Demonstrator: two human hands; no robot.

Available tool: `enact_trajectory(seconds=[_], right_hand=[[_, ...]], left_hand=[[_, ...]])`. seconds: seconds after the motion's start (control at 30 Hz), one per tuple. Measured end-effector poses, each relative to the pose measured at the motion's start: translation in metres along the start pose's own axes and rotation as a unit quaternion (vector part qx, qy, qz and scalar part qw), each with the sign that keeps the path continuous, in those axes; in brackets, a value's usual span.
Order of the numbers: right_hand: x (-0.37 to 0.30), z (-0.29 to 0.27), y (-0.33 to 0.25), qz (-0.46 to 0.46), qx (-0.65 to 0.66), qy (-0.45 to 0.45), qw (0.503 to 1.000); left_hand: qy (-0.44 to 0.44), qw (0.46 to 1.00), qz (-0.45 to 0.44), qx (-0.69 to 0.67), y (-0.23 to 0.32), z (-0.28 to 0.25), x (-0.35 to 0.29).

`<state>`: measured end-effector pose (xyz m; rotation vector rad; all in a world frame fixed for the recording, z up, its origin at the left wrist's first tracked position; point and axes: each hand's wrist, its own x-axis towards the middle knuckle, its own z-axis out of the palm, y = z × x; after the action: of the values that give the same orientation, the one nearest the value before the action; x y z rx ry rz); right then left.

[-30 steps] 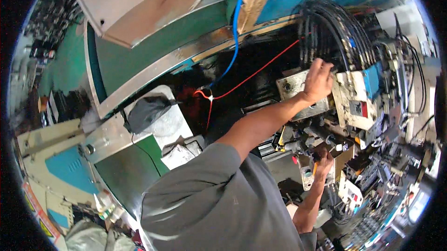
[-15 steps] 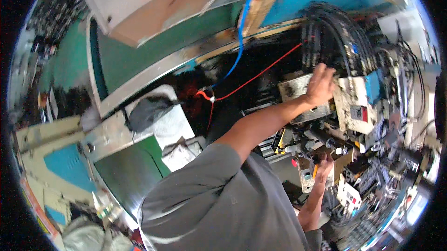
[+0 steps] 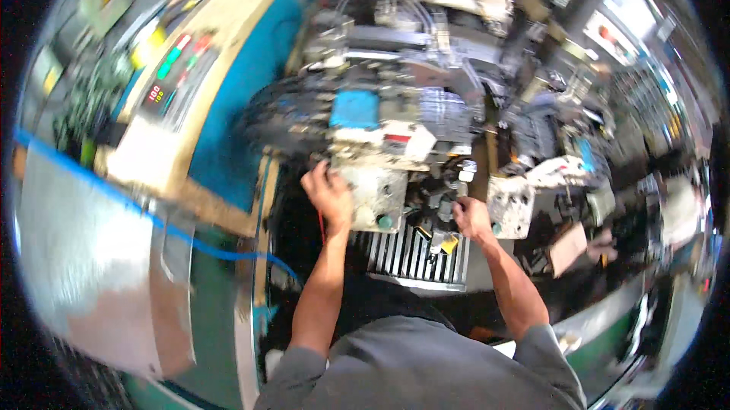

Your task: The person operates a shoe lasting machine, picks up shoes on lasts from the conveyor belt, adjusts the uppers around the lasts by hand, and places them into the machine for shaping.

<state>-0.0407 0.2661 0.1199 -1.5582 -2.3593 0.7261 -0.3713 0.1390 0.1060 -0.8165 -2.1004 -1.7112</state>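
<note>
My left hand [image 3: 331, 199] rests at the left edge of a worn, pale metal plate [image 3: 374, 191], its fingers bent and somewhat apart. No object shows in it. To the right, my right hand [image 3: 473, 218] is closed beside a cluster of dark machine parts [image 3: 439, 201]. Its fingertips are blurred, and whatever they grip is hidden. A second pale plate [image 3: 511, 205] with dark holes stands just right of that hand. Behind the first plate lie a whitish block with a red patch [image 3: 395, 142] and a blue square piece [image 3: 354, 109].
Below the parts is a ribbed metal grate [image 3: 418, 259]. A control box with a lit display [image 3: 171, 87] sits on a pale frame at left. A blue hose [image 3: 205, 246] crosses the left side. Black cables [image 3: 277, 117] bunch behind my left hand. Machinery fills the back and right.
The view has swung right, bringing the machine to the centre. My left hand stays by the pale plate, now at its left edge. My right hand is now by the dark parts between the plates.
</note>
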Motion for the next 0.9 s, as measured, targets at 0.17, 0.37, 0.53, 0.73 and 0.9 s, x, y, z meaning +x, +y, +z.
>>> enact_trajectory(seconds=[0.17, 0.37, 0.53, 0.73, 0.9], right_hand=[[-0.005, -0.006, -0.024, 0.027, 0.049, 0.023, 0.998], [0.003, 0.009, 0.007, 0.065, 0.015, 0.013, 0.998], [-0.006, 0.003, 0.001, 0.043, 0.056, -0.003, 0.998], [-0.014, -0.006, -0.006, 0.043, 0.053, -0.004, 0.998], [-0.017, -0.012, -0.016, 0.004, 0.074, 0.044, 0.996]], left_hand=[[-0.062, 0.997, -0.044, -0.001, -0.013, -0.019, 0.007], [-0.134, 0.982, 0.086, 0.102, 0.001, -0.02, 0.027], [-0.126, 0.955, 0.115, 0.244, -0.001, -0.015, 0.019], [-0.02, 0.957, 0.262, 0.121, -0.029, -0.006, 0.02], [-0.015, 0.963, 0.269, -0.005, -0.087, 0.0, 0.041]])
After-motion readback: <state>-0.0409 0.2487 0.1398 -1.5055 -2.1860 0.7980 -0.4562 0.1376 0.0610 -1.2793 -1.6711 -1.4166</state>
